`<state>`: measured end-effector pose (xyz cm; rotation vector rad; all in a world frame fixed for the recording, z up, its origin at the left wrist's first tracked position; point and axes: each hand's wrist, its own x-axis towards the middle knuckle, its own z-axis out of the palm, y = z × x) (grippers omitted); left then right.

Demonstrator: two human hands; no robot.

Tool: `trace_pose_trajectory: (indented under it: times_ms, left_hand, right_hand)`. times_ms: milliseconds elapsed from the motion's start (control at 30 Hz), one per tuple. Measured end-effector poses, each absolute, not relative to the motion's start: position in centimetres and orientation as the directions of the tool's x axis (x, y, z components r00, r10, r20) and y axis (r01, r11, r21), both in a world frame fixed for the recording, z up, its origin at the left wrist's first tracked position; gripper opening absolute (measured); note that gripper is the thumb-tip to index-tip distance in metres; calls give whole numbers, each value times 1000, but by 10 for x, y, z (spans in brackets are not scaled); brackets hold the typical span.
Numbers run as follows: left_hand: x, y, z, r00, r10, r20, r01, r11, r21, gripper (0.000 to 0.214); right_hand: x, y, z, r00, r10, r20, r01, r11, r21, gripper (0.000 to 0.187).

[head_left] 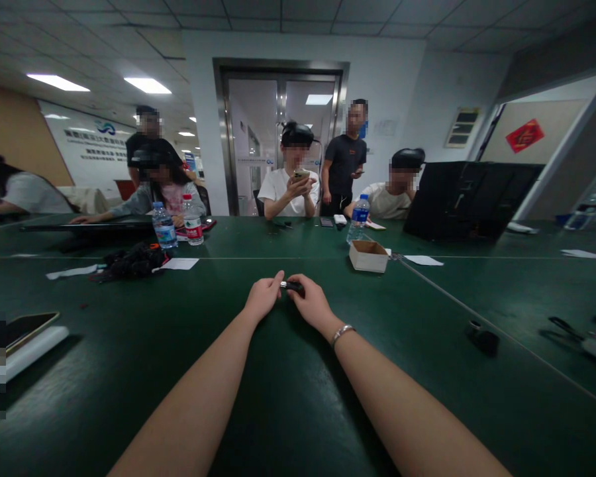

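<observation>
Both my hands are together over the dark green table [278, 411], in the middle of the view. Between them is a short, slim black tube with a silver end [291, 285]; its exact kind does not show. My left hand [263, 297] is closed at the silver end, thumb up against it. My right hand [312, 302], below a silver bracelet [342, 335], has its fingers wrapped round the black part. The palms and some fingertips are hidden.
Beyond my hands, a small open box [368, 257] stands near a water bottle [358, 217]. To the left are two more bottles and a black tangled heap [133, 260]. A phone [24, 329] lies at the left edge, a monitor [469, 201] stands right. Several people are across the table.
</observation>
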<state>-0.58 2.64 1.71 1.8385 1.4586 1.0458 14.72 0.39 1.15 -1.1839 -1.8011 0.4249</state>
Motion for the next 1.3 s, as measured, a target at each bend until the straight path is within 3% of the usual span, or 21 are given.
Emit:
trace_pose_trajectory:
  times_ms: [233,400,600,733,967,1100,1233,1300]
  left_hand:
    - [-5,24,17,158,915,371,207,-398,894,31]
    - [-4,25,16,170,910,379,245,-411,878,22]
    - [-7,18,22,86,943,321,518,-317,794,48]
    - [-7,18,21,66,958,278,588,-262,765,54]
    - [-2,22,15,147,917,372,363,-400,842,28]
    - [-1,27,10,210,907,366,289,-415,863,23]
    - [-4,34,5,115,928,355,260,-373,891,27]
    - [-4,37,6,66,939,339,255,-344,904,28]
  right_hand:
    - [148,6,10,-83,881,466,480,445,-756,23]
    - [149,7,9,-79,884,460,485,437,-758,23]
    - [148,3,12,-118,867,485,519,470,-714,22]
    - [147,1,15,-135,864,485,530,477,-701,22]
    - [147,3,14,-87,879,468,490,447,-748,22]
    - [150,6,8,-80,902,425,456,412,-789,25]
    - [144,7,25,55,877,477,451,404,-796,50]
    - [133,-6,52,116,842,527,411,442,-797,46]
